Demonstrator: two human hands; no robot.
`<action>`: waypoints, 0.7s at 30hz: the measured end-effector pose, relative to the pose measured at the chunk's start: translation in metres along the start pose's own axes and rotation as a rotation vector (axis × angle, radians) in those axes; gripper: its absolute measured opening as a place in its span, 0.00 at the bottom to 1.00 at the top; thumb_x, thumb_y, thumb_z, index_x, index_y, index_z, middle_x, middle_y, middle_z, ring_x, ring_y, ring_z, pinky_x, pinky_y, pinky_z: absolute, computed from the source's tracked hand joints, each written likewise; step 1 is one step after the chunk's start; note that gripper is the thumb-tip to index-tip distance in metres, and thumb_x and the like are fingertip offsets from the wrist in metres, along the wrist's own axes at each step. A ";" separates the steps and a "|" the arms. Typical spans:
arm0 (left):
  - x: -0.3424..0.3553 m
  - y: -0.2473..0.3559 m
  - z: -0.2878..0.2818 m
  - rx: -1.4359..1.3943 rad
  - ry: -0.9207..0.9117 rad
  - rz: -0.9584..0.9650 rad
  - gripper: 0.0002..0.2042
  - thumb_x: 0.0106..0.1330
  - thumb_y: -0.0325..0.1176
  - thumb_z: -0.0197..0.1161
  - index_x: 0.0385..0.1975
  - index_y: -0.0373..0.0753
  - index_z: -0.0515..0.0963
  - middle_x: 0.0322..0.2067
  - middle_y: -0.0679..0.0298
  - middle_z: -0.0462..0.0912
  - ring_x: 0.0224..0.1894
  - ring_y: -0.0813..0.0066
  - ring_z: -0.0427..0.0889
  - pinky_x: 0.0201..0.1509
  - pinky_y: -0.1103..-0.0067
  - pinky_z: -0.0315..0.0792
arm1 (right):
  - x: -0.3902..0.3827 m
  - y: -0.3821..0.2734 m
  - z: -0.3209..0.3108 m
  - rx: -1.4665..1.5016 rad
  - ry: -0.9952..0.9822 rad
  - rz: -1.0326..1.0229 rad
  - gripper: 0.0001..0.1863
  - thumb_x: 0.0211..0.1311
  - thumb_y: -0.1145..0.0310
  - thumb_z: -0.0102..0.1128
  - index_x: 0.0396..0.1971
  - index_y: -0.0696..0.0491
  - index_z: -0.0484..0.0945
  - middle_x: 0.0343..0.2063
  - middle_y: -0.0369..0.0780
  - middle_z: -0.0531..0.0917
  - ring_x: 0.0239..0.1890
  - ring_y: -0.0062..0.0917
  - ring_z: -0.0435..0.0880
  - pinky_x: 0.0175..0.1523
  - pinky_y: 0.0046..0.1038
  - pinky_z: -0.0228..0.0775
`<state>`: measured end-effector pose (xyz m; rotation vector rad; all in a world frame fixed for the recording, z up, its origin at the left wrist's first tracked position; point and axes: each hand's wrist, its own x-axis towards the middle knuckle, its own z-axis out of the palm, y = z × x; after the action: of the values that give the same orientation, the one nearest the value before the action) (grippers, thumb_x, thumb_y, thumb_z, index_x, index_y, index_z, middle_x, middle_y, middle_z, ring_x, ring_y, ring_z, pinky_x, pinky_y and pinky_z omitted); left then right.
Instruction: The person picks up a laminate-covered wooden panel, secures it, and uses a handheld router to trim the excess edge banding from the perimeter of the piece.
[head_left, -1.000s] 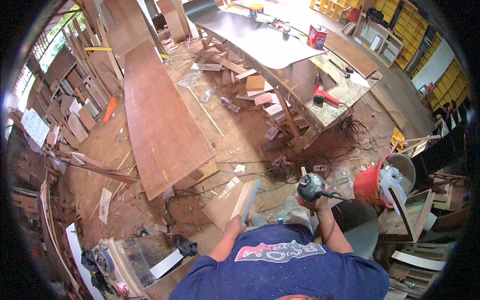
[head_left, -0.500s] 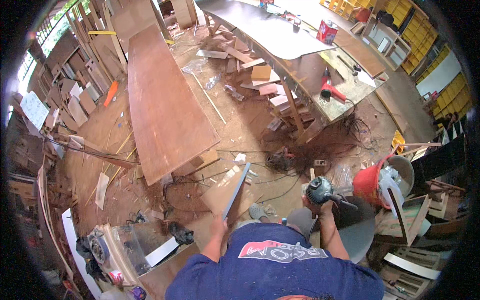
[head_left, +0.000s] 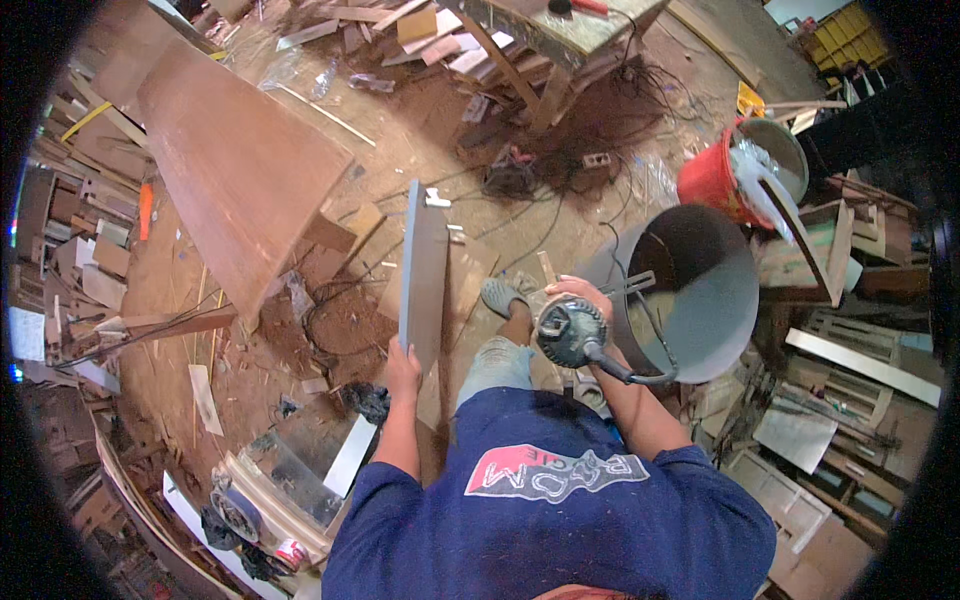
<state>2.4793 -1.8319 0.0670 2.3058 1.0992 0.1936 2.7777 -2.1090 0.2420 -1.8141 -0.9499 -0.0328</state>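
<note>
Left hand (head_left: 404, 371): fingers gripping near end of grey-edged board (head_left: 427, 275), long axis running far. Right hand (head_left: 586, 291): fingers wrapped round power tool (head_left: 570, 332), right of board. Big grey cylinder (head_left: 722, 310) farther right.

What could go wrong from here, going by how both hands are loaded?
The left hand grips the tall board near its lower end, so the far end could swing or tip. The right hand holds a power tool whose cord loops across the mouth of the large grey cylinder; it might snag there.
</note>
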 end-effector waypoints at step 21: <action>0.017 -0.029 -0.026 -0.475 -0.163 0.135 0.27 0.85 0.46 0.46 0.75 0.35 0.65 0.68 0.45 0.76 0.70 0.52 0.76 0.73 0.66 0.68 | -0.202 -0.083 0.182 0.105 0.035 0.225 0.14 0.57 0.72 0.70 0.44 0.55 0.85 0.42 0.44 0.90 0.49 0.43 0.90 0.64 0.46 0.80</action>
<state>2.4616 -1.7932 0.0702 1.9281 0.7224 0.2796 2.5172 -2.0707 0.1352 -1.8066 -0.7061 0.1229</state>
